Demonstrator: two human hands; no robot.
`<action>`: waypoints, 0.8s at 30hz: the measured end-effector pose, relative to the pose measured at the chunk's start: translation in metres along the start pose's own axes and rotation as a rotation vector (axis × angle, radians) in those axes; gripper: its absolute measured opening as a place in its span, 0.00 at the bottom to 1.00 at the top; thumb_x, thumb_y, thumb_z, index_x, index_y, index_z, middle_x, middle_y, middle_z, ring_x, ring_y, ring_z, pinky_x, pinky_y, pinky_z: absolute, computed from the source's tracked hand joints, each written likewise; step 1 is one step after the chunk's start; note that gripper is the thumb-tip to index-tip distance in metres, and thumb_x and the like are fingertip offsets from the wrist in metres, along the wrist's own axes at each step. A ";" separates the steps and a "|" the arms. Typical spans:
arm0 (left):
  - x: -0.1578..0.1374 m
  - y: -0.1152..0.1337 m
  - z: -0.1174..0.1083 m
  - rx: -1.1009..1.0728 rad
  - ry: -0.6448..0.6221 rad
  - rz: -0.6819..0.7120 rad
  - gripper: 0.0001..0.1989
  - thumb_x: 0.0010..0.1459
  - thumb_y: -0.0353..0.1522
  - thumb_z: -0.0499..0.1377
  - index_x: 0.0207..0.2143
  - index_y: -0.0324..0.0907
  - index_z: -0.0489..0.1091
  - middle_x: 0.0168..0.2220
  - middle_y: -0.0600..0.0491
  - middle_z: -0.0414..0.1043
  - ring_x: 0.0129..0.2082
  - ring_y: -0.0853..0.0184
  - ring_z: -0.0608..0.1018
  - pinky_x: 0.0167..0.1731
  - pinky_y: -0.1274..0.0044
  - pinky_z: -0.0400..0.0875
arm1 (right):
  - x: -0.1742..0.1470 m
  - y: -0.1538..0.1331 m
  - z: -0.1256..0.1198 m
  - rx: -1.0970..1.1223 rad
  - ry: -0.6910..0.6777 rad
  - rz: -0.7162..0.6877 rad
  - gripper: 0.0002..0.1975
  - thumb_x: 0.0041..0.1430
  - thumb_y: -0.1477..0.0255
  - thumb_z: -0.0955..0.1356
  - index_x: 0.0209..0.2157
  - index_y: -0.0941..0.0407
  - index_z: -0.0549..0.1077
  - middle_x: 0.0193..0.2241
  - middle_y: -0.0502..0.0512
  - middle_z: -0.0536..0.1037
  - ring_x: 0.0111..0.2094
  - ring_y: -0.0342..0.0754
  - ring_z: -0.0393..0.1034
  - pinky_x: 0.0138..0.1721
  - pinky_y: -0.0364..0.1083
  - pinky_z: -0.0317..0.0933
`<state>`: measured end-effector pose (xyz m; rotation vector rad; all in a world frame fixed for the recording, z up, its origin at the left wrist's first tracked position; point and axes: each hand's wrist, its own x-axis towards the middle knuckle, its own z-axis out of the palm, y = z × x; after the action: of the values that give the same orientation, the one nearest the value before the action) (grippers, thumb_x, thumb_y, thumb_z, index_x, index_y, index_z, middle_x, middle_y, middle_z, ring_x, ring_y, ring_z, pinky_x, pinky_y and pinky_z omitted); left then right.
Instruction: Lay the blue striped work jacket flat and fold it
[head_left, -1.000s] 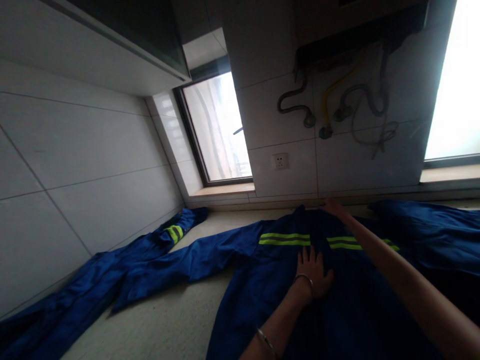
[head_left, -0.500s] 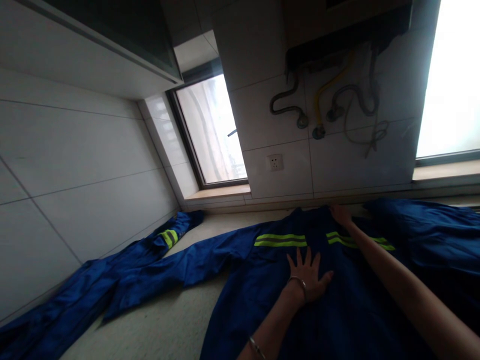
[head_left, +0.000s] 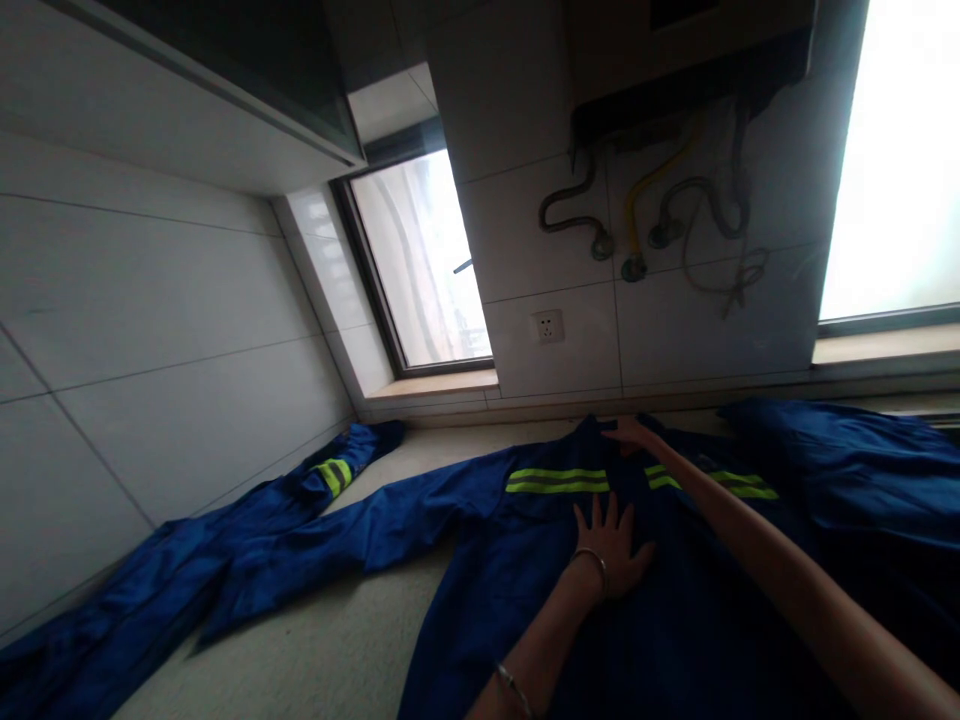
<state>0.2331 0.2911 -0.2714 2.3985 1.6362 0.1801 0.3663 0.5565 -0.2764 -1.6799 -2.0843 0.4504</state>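
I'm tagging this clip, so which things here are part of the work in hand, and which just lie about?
In hand:
- dark blue work jacket with yellow-green reflective stripes
- left hand, flat on it
- right hand, at its top edge

Lying about:
- second blue garment
- white wall socket
- hoses

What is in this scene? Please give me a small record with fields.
Left hand: flat, fingers spread, on the blue jacket
Right hand: at the jacket's collar edge; grip unclear
Stripes: yellow-green, across the chest
Surface: pale countertop
Second garment: blue, left along the wall
Wall: socket, hoses
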 end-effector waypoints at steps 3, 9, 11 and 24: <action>0.000 -0.001 0.002 -0.016 0.006 0.030 0.39 0.56 0.55 0.32 0.64 0.44 0.43 0.66 0.48 0.34 0.64 0.49 0.36 0.57 0.50 0.30 | -0.007 -0.004 0.006 -0.071 0.017 0.018 0.14 0.55 0.67 0.66 0.39 0.63 0.74 0.33 0.62 0.78 0.33 0.50 0.73 0.35 0.45 0.65; -0.001 -0.003 0.006 -0.035 0.016 0.066 0.40 0.56 0.56 0.32 0.64 0.43 0.44 0.66 0.46 0.35 0.64 0.49 0.38 0.57 0.50 0.30 | -0.033 -0.020 0.011 -0.218 0.161 0.039 0.25 0.54 0.79 0.62 0.55 0.66 0.61 0.49 0.74 0.68 0.51 0.62 0.63 0.47 0.56 0.58; -0.001 -0.001 0.007 -0.033 0.028 0.061 0.39 0.57 0.55 0.32 0.64 0.43 0.45 0.66 0.46 0.37 0.64 0.49 0.39 0.57 0.50 0.32 | -0.043 -0.037 0.019 -0.266 0.222 0.012 0.29 0.55 0.79 0.60 0.59 0.66 0.54 0.54 0.78 0.60 0.57 0.66 0.53 0.51 0.62 0.51; 0.023 -0.118 -0.076 0.252 0.275 -0.454 0.28 0.59 0.47 0.43 0.56 0.44 0.61 0.63 0.46 0.49 0.62 0.45 0.49 0.56 0.51 0.41 | -0.060 -0.059 0.076 -0.302 -0.063 -0.128 0.40 0.56 0.45 0.48 0.63 0.55 0.49 0.64 0.64 0.44 0.62 0.63 0.36 0.57 0.62 0.30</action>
<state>0.1176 0.3628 -0.2288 2.1623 2.4107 0.2425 0.2887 0.4866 -0.3195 -1.6959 -2.3864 0.1545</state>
